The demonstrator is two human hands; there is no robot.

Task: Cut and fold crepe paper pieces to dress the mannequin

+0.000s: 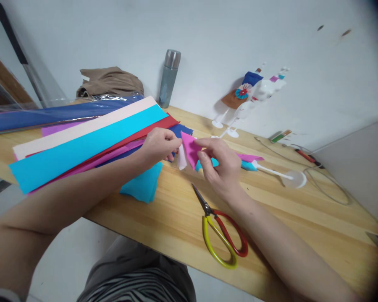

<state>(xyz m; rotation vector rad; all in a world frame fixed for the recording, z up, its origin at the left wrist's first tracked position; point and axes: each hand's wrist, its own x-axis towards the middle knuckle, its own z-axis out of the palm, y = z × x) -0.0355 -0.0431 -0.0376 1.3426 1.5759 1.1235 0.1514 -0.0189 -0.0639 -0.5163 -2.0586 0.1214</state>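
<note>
My left hand [160, 144] is closed in a pinch at the left edge of a small pink piece of crepe paper [190, 151]. A pale pink strip [182, 158] hangs below those fingertips. From the other side, the thumb and index finger of my right hand [220, 161] grip the pink piece. Under my left forearm lies a folded turquoise piece [145, 182]. Scissors [209, 212] with one red and one yellow handle rest on the table in front of my right hand, their blades nearly together.
Long paper strips [91, 138] in several colours cover the table's left side. Behind them are a plastic-wrapped blue roll [56, 112], brown cloth [113, 82] and a flask [169, 79]. White doll-sized mannequins [261, 90] stand at the back; another stand [294, 179] lies right, near a cable [329, 193].
</note>
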